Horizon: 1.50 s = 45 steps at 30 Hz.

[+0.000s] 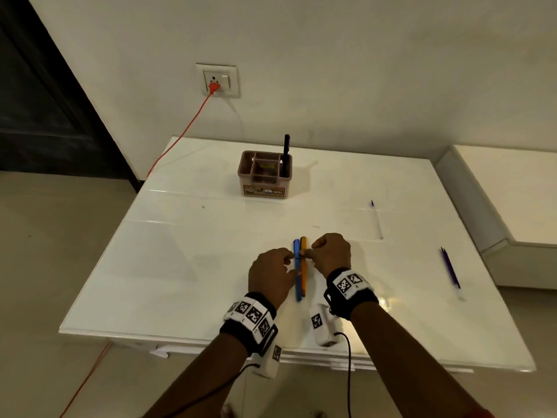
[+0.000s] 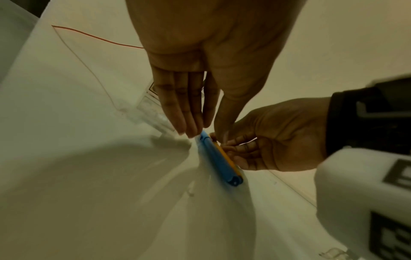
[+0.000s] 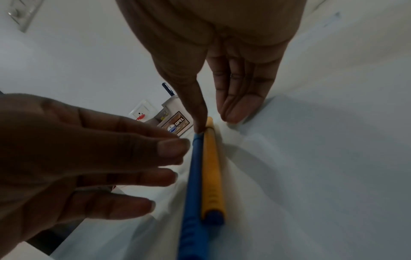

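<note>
A blue pen (image 1: 298, 277) and an orange pen (image 1: 303, 267) lie side by side, touching, on the white table (image 1: 180, 267), pointing away from me. My left hand (image 1: 289, 262) is just left of them, its relaxed fingertips (image 3: 173, 147) against the blue pen (image 3: 195, 176). My right hand (image 1: 312, 251) is on the right. Its thumb (image 3: 199, 123) comes down at the seam between the pens and its fingers (image 3: 235, 109) stand on the far side of the orange pen (image 3: 211, 167), pinching it. The left wrist view shows the blue pen (image 2: 219, 158) with the orange pen (image 2: 225, 156) behind it.
A brown compartment box (image 1: 265, 173) stands at the back of the table with a black pen (image 1: 285, 152) upright in it. A clear pen (image 1: 376, 220) and a purple pen (image 1: 450, 268) lie to the right. An orange cable (image 1: 180, 137) runs to the wall socket (image 1: 217, 81).
</note>
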Tool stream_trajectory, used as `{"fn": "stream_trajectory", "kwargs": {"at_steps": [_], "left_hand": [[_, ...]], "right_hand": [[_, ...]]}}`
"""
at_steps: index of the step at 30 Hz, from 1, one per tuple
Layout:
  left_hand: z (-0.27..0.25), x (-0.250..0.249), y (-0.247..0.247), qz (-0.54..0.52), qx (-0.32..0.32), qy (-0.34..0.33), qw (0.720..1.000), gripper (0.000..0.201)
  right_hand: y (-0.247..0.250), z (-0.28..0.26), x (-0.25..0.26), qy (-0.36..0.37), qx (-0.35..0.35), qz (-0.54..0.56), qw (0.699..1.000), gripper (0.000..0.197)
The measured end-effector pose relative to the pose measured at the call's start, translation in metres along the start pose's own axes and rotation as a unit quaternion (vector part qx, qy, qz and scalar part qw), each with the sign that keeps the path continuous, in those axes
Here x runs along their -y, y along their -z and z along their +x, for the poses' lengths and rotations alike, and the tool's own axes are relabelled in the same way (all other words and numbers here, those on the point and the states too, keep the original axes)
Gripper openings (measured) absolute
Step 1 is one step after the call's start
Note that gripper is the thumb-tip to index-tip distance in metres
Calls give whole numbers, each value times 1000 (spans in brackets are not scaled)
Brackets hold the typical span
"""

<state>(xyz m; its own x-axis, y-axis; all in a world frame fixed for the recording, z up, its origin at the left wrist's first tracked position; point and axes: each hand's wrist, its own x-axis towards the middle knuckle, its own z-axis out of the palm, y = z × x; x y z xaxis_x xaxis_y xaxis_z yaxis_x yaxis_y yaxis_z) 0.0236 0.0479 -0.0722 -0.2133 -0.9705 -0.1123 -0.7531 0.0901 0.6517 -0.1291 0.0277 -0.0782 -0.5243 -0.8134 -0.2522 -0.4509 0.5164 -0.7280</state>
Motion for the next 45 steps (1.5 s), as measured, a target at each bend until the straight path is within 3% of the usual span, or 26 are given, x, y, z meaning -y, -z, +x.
{"fn": "stream_trajectory", "kwargs": {"at_steps": [8, 13, 16, 20, 21, 26, 31, 37, 43, 45], "left_hand": [[6, -2, 1, -24, -28, 10, 999, 41], [2, -10, 3, -45, -32, -15, 998, 32], [-3, -17, 6, -107, -22, -19, 994, 36], [-20, -31, 11, -202, 19, -25, 979, 44], [-27, -35, 11, -229, 34, -21, 973, 44], [-53, -48, 7, -322, 72, 16, 944, 23], [-55, -51, 3, -358, 87, 51, 928, 21], [-50, -49, -11, -332, 122, 64, 933, 24], [-35, -49, -9, -261, 80, 26, 962, 28], [-36, -49, -11, -242, 92, 16, 966, 27]], "right_hand": [[-1, -5, -2, 8, 2, -40, 999, 17], [9, -10, -3, -37, 3, -51, 998, 36], [27, -20, -4, -74, 12, 89, 993, 33], [62, -50, 1, -68, 21, 293, 954, 3], [70, -61, 4, -52, 35, 314, 947, 3], [87, -92, 2, -10, 91, 345, 934, 11], [85, -88, -5, 0, 91, 327, 941, 16], [83, -76, -13, -4, 53, 329, 943, 13], [72, -64, -4, -5, 10, 338, 941, 10], [78, -54, -4, -14, -25, 367, 930, 5]]}}
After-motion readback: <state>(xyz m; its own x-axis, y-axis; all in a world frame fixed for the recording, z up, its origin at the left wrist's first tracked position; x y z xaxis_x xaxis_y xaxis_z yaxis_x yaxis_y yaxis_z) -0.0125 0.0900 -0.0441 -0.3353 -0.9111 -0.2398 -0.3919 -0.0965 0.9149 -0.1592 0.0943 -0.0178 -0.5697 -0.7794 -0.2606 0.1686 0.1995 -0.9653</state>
